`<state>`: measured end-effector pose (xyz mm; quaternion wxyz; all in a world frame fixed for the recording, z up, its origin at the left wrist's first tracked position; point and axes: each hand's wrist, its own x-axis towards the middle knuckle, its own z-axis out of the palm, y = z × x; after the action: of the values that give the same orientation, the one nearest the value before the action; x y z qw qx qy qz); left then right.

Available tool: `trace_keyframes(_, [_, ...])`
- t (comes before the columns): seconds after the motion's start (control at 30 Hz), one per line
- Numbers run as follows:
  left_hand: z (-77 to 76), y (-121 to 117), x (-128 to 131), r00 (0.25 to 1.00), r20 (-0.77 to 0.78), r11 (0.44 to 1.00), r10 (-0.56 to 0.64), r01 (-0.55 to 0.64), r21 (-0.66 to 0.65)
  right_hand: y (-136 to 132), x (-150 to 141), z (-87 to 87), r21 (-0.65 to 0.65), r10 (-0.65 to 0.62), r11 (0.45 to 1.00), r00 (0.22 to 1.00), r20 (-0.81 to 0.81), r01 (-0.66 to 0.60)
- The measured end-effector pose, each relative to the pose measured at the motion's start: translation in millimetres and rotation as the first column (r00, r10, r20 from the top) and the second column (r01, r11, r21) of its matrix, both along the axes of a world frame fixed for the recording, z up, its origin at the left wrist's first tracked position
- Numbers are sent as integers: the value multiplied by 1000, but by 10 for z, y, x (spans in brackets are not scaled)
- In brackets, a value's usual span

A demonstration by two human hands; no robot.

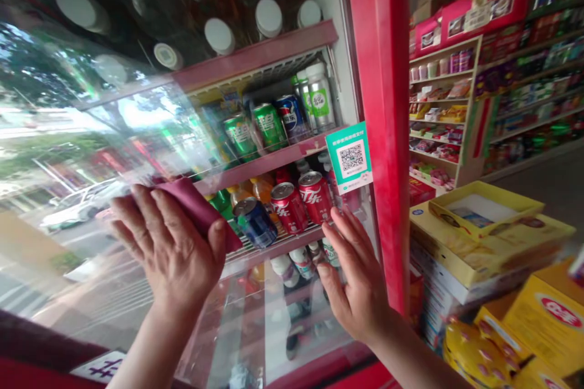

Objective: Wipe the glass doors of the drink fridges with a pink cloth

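Observation:
My left hand lies flat over a folded maroon cloth, pressing it to the glass door of a drinks fridge. Its fingers point up and left, with the thumb along the cloth. My right hand is raised at the door's right side, fingers stretched out and holding nothing; whether it touches the glass I cannot tell. Behind the glass, near both hands, stand red cola cans and a dark blue can. A green QR-code sticker is above my right hand.
A red door frame runs down beside the glass. To the right are yellow cartons, an open yellow box lid and stocked shelves. Street and trees reflect in the glass at left.

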<state>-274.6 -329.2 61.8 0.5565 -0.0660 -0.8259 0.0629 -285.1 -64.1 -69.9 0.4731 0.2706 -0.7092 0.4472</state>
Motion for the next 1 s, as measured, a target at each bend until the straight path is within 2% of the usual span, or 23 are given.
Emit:
trace_keyframes(0.07, [32,33,-43,1000,8,998,-26,26,-63,54,-39,-25,-8,10,1000,1000,-3,-10])
trace_keyframes(0.17, [25,238,-177,1000,1,996,-13,13,-88,124,-71,-47,-11,26,1000,1000,-4,-26])
trace_keyframes(0.27, [8,554,-345,1000,-17,993,-26,24,-118,209,-87,-60,-12,10,1000,1000,-2,-10])
trace_keyframes(0.47, [14,1260,-682,988,-34,970,-148,138,-201,342,-73,-120,-13,-27,1000,999,21,27])
trace_keyframes(0.53, [-80,1418,-736,985,-18,959,-170,161,-234,358,-39,-148,6,-37,999,999,28,37])
trace_keyframes(0.6, [-272,1493,-739,981,0,936,-192,183,-301,372,5,-173,25,-48,999,999,27,47])
trace_keyframes(0.73, [-747,1435,-671,972,50,856,-231,227,-464,413,85,-206,63,-65,996,998,22,63])
trace_keyframes(0.8, [-832,1374,-653,974,61,849,-220,221,-479,443,108,-210,62,-76,995,997,32,74])
trace_keyframes(0.83, [-797,1352,-653,975,60,858,-212,215,-467,460,115,-208,54,-82,995,996,36,80])
trace_keyframes(0.9, [-560,1341,-668,978,43,893,-206,206,-399,494,121,-201,37,-96,995,995,36,95])
trace_keyframes(0.93, [-366,1354,-685,977,27,915,-210,207,-346,510,122,-197,34,-100,994,994,37,99])
trace_keyframes(1.0, [127,1410,-749,977,-33,961,-210,201,-190,540,120,-195,33,-100,995,994,38,99])
